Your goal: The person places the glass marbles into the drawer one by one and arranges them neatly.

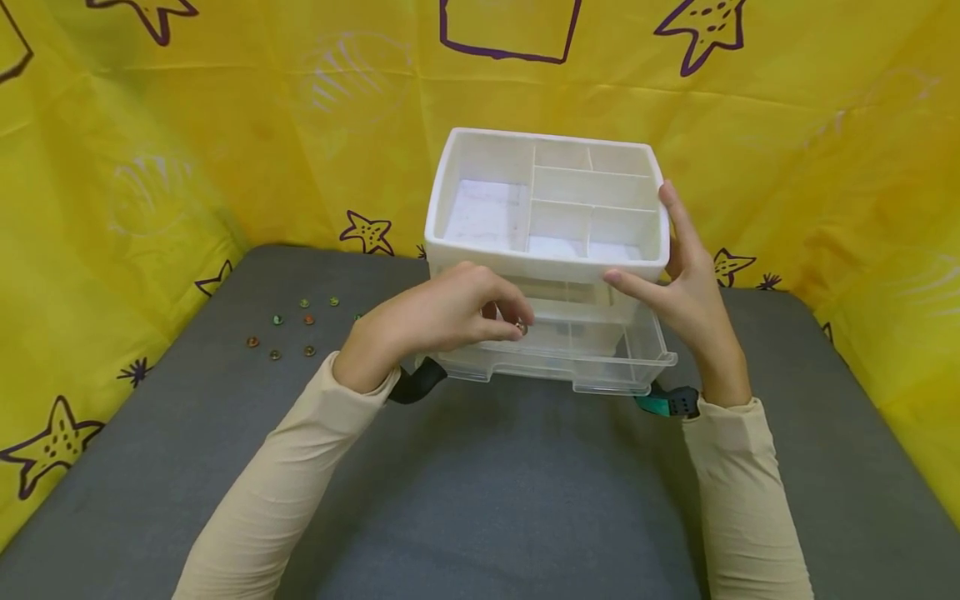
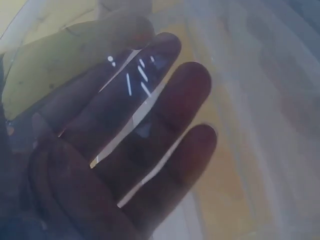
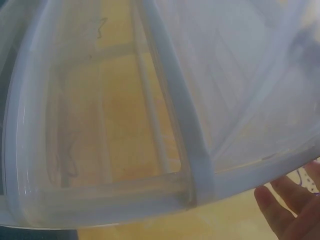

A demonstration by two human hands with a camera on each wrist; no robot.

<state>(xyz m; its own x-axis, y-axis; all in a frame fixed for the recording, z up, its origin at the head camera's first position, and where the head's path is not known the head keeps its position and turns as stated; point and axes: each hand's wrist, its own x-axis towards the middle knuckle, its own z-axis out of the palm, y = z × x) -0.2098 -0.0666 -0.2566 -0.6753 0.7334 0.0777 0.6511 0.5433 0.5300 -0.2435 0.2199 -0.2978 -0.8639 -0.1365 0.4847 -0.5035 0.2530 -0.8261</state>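
Observation:
A white plastic drawer unit (image 1: 547, 260) with a divided open top stands on the grey table. Its clear drawer (image 1: 555, 362) is pulled out towards me. Above this drawer, my left hand (image 1: 442, 312) pinches a small round shiny piece (image 1: 522, 328) between thumb and fingertips. The left wrist view looks through clear plastic at the left hand (image 2: 145, 120); the piece cannot be made out there. My right hand (image 1: 693, 300) holds the unit's right front corner, thumb on the front rim and fingers along the side. Fingertips of the right hand (image 3: 290, 205) appear beside the frame in the right wrist view.
Several small round pieces, among them an orange one (image 1: 309, 319) and a green one (image 1: 277, 319), lie scattered on the left of the grey table (image 1: 480, 500). Yellow cloth (image 1: 300, 125) with starfish drawings hangs behind and at both sides.

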